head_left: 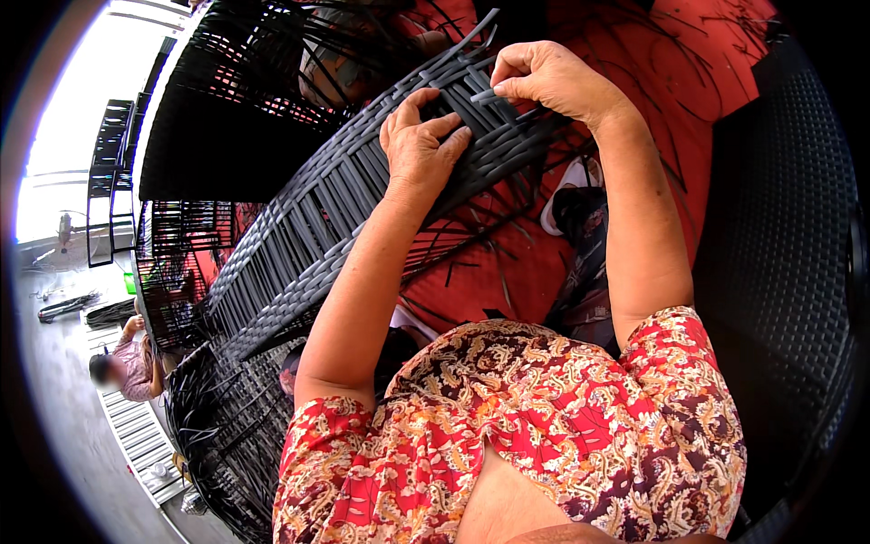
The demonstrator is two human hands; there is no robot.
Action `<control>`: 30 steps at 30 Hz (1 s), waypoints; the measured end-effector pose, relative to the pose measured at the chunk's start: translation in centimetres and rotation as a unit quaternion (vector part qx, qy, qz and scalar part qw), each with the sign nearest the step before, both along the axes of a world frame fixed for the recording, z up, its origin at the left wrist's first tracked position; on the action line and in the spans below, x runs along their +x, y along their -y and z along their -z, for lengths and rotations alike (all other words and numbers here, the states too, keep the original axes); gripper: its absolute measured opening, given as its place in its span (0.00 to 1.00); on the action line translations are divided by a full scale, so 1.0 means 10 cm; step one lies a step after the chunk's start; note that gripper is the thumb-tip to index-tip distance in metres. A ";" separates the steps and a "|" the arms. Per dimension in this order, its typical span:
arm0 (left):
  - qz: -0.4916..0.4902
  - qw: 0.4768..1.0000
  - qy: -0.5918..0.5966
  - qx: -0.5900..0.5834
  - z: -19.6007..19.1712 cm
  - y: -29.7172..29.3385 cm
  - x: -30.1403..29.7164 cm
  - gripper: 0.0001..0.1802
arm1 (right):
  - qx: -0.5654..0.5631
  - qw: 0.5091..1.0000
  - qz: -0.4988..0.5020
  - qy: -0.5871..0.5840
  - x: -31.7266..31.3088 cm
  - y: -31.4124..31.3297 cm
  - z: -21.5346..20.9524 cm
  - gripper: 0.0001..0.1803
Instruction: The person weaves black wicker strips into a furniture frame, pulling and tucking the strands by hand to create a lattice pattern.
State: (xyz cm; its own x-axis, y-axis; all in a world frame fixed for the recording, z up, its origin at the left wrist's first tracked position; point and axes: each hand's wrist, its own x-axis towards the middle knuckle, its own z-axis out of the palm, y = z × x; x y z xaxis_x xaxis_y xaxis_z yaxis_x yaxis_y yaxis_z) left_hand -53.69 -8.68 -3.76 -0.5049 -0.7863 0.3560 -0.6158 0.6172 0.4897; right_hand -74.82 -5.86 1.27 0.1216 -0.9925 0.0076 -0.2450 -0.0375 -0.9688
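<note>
A long curved panel of grey wicker (317, 208) slants across the view from lower left to upper right, with thick braided edges and slats between them. My left hand (421, 145) rests on its upper part, fingers spread and bent against the weave, holding nothing. Beyond it to the right, my right hand (551, 80) pinches a flat grey wicker strip (486, 95) between thumb and forefinger at the panel's top end. Loose strip ends (471, 38) stick up past that end. The far tips of the right fingers are partly hidden by the hand itself.
Red cloth (480, 281) strewn with dark strip scraps lies below the panel. A black woven piece (779, 245) stands at right. Black wicker frames (227, 118) crowd the left, and a dark unfinished weave (227, 435) lies lower left. Another person (136, 367) sits at far left.
</note>
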 end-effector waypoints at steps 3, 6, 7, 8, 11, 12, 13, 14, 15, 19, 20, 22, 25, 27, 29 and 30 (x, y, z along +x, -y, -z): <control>-0.003 1.000 -0.007 0.003 0.02 0.00 0.00 0.14 | 0.013 1.000 -0.006 -0.020 0.03 0.00 -0.01 0.03; -0.003 1.000 -0.008 -0.003 0.03 0.01 -0.01 0.14 | 0.021 0.999 -0.006 -0.041 0.03 0.00 -0.04 0.02; -0.002 1.000 -0.008 -0.003 0.03 0.00 0.00 0.14 | 0.026 0.998 -0.005 -0.048 0.03 -0.01 -0.06 0.03; -0.001 1.000 -0.008 -0.004 0.03 0.00 0.00 0.14 | 0.035 0.998 0.000 -0.058 0.04 -0.02 -0.07 0.03; -0.003 1.000 -0.003 -0.008 0.02 -0.02 0.01 0.14 | 0.048 0.996 0.007 -0.074 0.03 -0.04 -0.10 0.03; -0.005 1.000 0.001 -0.001 0.01 -0.02 0.01 0.14 | 0.047 0.997 0.004 -0.068 0.03 -0.03 -0.09 0.03; -0.006 1.000 0.005 0.006 -0.01 -0.03 0.00 0.14 | 0.046 0.997 0.001 -0.062 0.02 -0.03 -0.07 0.03; -0.008 1.000 0.009 0.012 -0.02 -0.03 -0.01 0.14 | 0.037 0.997 -0.010 -0.060 0.01 -0.01 -0.04 0.03; -0.008 1.000 0.011 0.012 -0.02 -0.03 -0.01 0.14 | 0.027 0.998 -0.021 -0.057 0.02 0.01 -0.01 0.02; -0.008 1.000 0.018 0.014 0.00 -0.01 -0.01 0.15 | 0.024 0.998 -0.029 -0.055 0.05 0.04 0.02 0.01; -0.007 1.000 0.020 0.016 0.00 0.00 -0.01 0.16 | 0.025 0.998 -0.026 -0.054 0.06 0.05 0.02 0.02; -0.007 1.000 0.025 0.011 0.00 0.00 0.00 0.16 | 0.022 0.997 -0.027 -0.067 0.04 0.06 0.04 0.01; -0.005 1.000 0.017 0.017 0.02 0.02 -0.01 0.17 | 0.038 0.997 -0.019 -0.057 0.00 0.07 0.04 0.01; -0.006 0.999 0.009 0.034 0.02 0.05 -0.02 0.17 | 0.040 0.997 -0.016 -0.058 -0.02 0.08 0.04 0.01; -0.009 0.998 0.005 0.064 0.00 0.05 -0.03 0.18 | 0.035 0.996 -0.015 -0.075 0.01 0.07 0.05 0.01; -0.010 0.994 -0.020 0.105 0.01 0.06 -0.04 0.18 | 0.033 0.996 -0.018 -0.078 0.02 0.07 0.05 0.01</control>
State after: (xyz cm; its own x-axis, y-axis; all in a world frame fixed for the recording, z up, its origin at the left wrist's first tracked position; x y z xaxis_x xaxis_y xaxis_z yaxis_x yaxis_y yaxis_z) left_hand -54.07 -9.29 -3.88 -0.4767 -0.8554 0.2026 -0.6054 0.4866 0.6299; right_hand -74.64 -6.54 0.75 0.1519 -0.9852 -0.0792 -0.3929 0.0133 -0.9195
